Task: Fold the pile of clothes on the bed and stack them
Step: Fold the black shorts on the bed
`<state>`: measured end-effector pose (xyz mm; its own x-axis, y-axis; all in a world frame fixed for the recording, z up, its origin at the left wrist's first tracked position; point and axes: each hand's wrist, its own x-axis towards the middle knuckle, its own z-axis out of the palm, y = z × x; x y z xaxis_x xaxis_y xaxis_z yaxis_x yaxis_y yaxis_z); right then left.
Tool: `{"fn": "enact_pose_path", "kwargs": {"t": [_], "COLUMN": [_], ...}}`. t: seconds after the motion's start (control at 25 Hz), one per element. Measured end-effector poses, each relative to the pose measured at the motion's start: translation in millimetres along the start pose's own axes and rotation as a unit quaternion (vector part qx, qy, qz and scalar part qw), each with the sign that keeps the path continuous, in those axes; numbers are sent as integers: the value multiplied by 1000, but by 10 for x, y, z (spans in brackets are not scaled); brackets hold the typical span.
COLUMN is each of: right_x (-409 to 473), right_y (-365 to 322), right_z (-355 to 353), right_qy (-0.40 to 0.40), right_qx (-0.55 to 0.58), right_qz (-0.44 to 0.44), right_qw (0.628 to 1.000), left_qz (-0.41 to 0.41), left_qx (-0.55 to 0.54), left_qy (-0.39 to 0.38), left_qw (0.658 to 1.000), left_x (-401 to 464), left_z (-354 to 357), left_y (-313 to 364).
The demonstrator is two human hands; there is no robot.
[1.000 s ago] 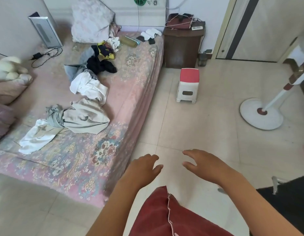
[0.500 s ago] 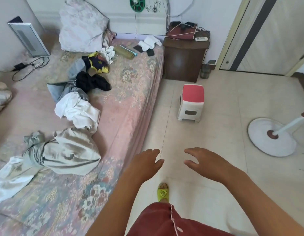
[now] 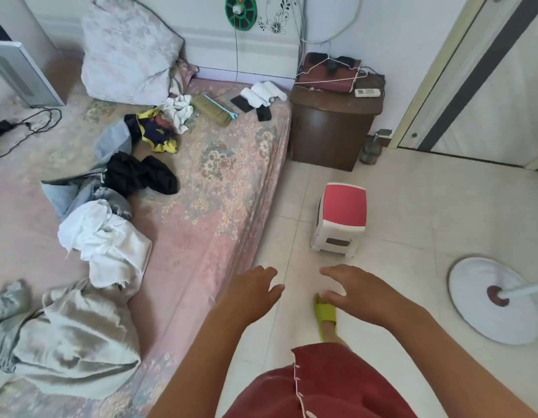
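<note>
Approaching the bed [image 3: 219,188] is the step I judge to be in hand: nothing is folded, nothing is stacked, and neither hand touches cloth. My left hand [image 3: 252,292] hangs over the floor tiles just beside the mattress edge, fingers relaxed and spread, holding nothing. My right hand [image 3: 356,292] hangs over the tiles near it, likewise slack and empty, above a green slipper [image 3: 325,312].

The clothes lie loose in a line along the left part of the bed, well apart from both hands. I count six heaps: a beige garment [image 3: 77,345] nearest me, a white garment [image 3: 107,242] touching it beyond, pale jeans [image 3: 80,188], a black garment [image 3: 141,175] lying on the jeans, a dark-and-yellow piece [image 3: 154,132], and a small white piece [image 3: 178,111] by the pillow [image 3: 126,52]. Whether any heap hides more, I cannot tell.

Also counted: one hand brush [image 3: 213,110], one stool [image 3: 341,218], one fan base [image 3: 494,300].

Next, I judge, both hands must swing left to the beige garment, take it by two edges and shake it flat on bare sheet.
</note>
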<state>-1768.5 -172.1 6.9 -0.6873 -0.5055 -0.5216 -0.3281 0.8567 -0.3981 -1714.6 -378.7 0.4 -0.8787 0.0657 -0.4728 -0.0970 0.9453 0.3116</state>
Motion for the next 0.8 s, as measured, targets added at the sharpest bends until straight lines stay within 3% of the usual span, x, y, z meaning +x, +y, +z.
{"fn": "enact_pose_path", "kwargs": {"t": [0.2, 0.36, 0.8], "right_x": [890, 1525, 3376], "right_y": [560, 754, 298], "right_z": [-898, -1483, -2360], "right_qy": [8, -36, -101], "right_qx": [2, -56, -100], "right_qz": [-26, -71, -174], "right_qw": [1000, 995, 974], "left_qz": [-39, -78, -189], "left_qx": [-34, -73, -116], "left_qy": [28, 44, 65], "left_qw": [998, 993, 973], "left_x": [948, 1577, 2666], "left_z": [-453, -831, -1517], "left_y": [283, 376, -363]}}
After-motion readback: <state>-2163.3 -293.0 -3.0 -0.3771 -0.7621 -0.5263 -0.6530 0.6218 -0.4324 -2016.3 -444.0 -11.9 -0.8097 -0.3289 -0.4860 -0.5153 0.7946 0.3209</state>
